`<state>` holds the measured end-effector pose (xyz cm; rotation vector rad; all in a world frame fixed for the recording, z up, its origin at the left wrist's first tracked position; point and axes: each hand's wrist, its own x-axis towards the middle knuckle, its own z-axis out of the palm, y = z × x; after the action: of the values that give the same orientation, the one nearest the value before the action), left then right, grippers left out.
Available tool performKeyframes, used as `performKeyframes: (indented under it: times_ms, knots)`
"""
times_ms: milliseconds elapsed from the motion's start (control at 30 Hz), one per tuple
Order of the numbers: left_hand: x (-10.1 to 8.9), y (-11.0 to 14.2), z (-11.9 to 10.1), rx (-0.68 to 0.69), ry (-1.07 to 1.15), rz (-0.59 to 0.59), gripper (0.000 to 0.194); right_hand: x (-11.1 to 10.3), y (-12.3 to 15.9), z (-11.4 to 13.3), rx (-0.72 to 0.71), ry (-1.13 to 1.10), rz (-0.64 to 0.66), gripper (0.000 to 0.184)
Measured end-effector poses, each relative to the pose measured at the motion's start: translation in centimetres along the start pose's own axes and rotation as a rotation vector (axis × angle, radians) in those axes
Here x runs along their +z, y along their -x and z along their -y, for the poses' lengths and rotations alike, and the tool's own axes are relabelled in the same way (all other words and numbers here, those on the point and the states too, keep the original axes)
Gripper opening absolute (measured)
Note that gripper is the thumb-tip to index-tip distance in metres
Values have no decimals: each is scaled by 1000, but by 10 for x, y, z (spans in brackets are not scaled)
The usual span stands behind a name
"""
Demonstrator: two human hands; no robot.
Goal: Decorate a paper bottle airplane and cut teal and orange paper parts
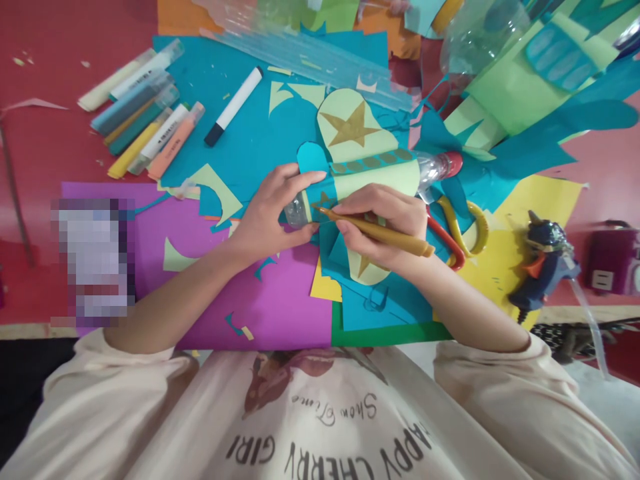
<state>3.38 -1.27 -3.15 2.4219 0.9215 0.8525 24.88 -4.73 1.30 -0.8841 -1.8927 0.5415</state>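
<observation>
A plastic bottle wrapped in teal and pale green paper lies across the middle, with a red cap at its right end and a pale green wing bearing a gold star. My left hand grips the bottle's left end, fingers curled over it. My right hand is closed round a gold marker, whose tip touches the teal paper on the bottle near a small gold star.
Several markers and a black-capped white marker lie at the upper left. Scissors with yellow and red handles sit right of my hand. A blue glue gun lies far right. Coloured paper sheets and scraps cover the red surface.
</observation>
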Motion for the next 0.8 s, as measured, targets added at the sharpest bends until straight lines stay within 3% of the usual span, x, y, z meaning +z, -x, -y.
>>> performKeyframes:
  times_ms: [200,433,567,800]
  knots:
    - [0,-1,0,27,3,-17,59,-1,-1,-1,-3,22,5,7]
    - [1,-1,2,-45,52,14,61,1,1,-2,11,8,-24,4]
    - [1,-2,4,-8,33,0,60,0,0,-1,15,33,-6,10]
    - [1,-1,1,22,1,-10,59,1,1,-2,8,-2,-31,2]
